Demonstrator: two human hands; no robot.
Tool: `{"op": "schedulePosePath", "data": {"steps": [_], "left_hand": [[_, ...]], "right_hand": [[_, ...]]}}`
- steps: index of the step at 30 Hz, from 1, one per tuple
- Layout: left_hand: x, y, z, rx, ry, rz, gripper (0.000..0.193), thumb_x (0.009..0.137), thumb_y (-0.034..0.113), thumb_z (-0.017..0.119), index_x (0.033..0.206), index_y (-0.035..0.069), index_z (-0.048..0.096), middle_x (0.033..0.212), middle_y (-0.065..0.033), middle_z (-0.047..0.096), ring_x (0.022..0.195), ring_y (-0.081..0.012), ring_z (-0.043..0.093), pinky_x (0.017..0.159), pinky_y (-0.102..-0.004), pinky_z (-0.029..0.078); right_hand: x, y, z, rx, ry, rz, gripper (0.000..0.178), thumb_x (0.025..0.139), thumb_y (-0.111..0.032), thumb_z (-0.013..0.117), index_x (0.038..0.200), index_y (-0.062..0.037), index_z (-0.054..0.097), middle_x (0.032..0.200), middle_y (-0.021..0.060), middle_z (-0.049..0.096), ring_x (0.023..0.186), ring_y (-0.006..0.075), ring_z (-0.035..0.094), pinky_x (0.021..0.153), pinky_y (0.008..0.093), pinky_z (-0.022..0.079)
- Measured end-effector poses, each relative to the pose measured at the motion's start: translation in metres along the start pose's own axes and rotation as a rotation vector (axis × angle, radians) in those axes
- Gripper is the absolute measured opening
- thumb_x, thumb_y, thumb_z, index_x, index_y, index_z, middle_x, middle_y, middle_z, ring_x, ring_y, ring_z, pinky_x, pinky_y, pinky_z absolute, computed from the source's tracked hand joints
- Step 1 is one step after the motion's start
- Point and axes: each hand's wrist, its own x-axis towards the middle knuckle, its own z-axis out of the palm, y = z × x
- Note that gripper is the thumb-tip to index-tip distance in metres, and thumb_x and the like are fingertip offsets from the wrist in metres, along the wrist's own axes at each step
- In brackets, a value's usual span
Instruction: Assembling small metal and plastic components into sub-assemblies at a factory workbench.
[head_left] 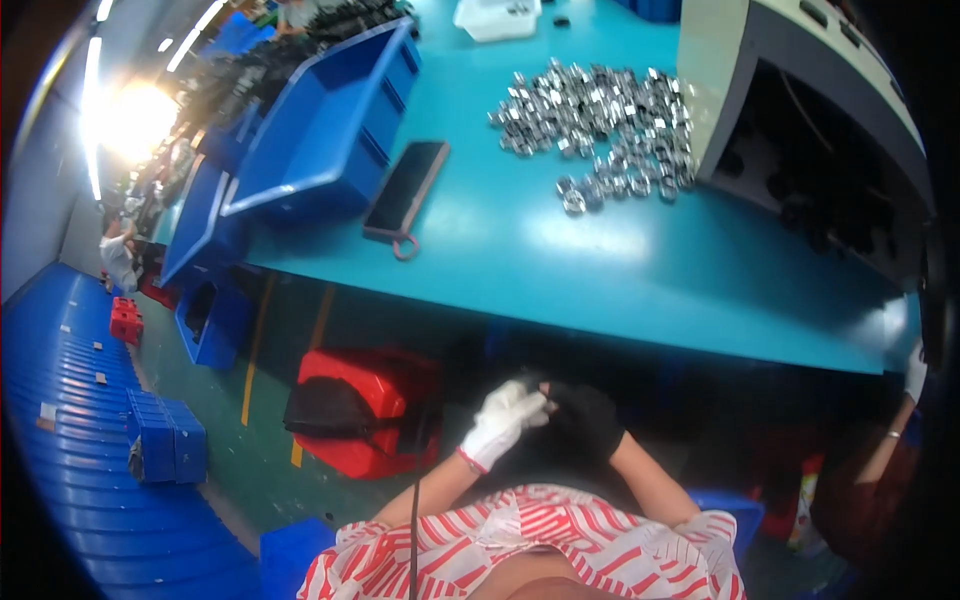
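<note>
1. I have both hands together between my body and the near edge of the bench, off its top.
2. My left hand, in a white glove, has its fingers bent and close together, up against the black glove on my right hand.
3. My right fingers are lost in the dark there; I cannot tell how far they open, nor whether either hand grips anything small.
4. So both gloves are just in front of the bench, about midway along its near edge.
5. Toward the right of the bench top lies a spread heap of shiny metal pieces, beside a pale casing with a dark opening.
6. Toward the bench's left end I see a phone with a looped strap, next to a blue bin.
7. A white tray sits on the bench's far side.
8. Below the bench's left part, a red plastic piece carries something black.
</note>
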Motion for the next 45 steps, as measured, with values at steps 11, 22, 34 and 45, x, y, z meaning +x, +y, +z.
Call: {"op": "schedulePosePath", "data": {"steps": [11, 22, 34, 45], "left_hand": [[-0.008, 0.036, 0.022, -0.021, -0.071, -0.012, 0.050, 0.080, -0.001, 0.058, 0.127, -0.006, 0.043, 0.108, -0.0129, 0.059, 0.091, -0.0173, 0.063, 0.080, -0.0275, 0.053], [-0.013, 0.023, 0.019, -0.008, -0.070, 0.040, 0.036, 0.085, 0.001, 0.058, 0.118, -0.011, 0.048, 0.102, -0.0165, 0.062, 0.086, -0.0213, 0.066, 0.079, -0.0316, 0.055], [-0.013, 0.028, 0.025, 0.213, -0.102, 0.057, 0.036, 0.082, -0.002, 0.060, 0.117, -0.007, 0.053, 0.098, -0.0107, 0.064, 0.086, -0.0144, 0.063, 0.078, -0.0243, 0.051], [-0.010, 0.015, 0.012, -0.073, -0.155, -0.067, 0.036, 0.083, 0.004, 0.063, 0.117, -0.005, 0.055, 0.104, -0.0115, 0.064, 0.084, -0.0131, 0.063, 0.071, -0.0226, 0.052]], "right_hand": [[0.002, -0.012, -0.002, 0.352, 0.117, 0.270, 0.043, 0.077, -0.016, 0.070, 0.117, -0.0063, 0.058, 0.097, 0.0148, 0.065, 0.083, 0.0270, 0.064, 0.073, 0.0342, 0.050], [-0.012, -0.014, -0.009, 0.426, -0.008, 0.389, 0.042, 0.079, -0.014, 0.068, 0.119, -0.0052, 0.058, 0.099, 0.0151, 0.065, 0.086, 0.0255, 0.064, 0.075, 0.0324, 0.050], [-0.012, -0.010, -0.013, 0.522, -0.018, 0.425, 0.027, 0.088, -0.019, 0.060, 0.108, -0.0009, 0.062, 0.091, 0.0124, 0.066, 0.078, 0.0207, 0.064, 0.070, 0.0295, 0.048], [-0.023, -0.008, -0.006, 0.909, -0.019, 0.613, 0.025, 0.091, -0.020, 0.060, 0.108, -0.0018, 0.060, 0.086, 0.0038, 0.064, 0.074, 0.0089, 0.058, 0.065, 0.0234, 0.046]]}}
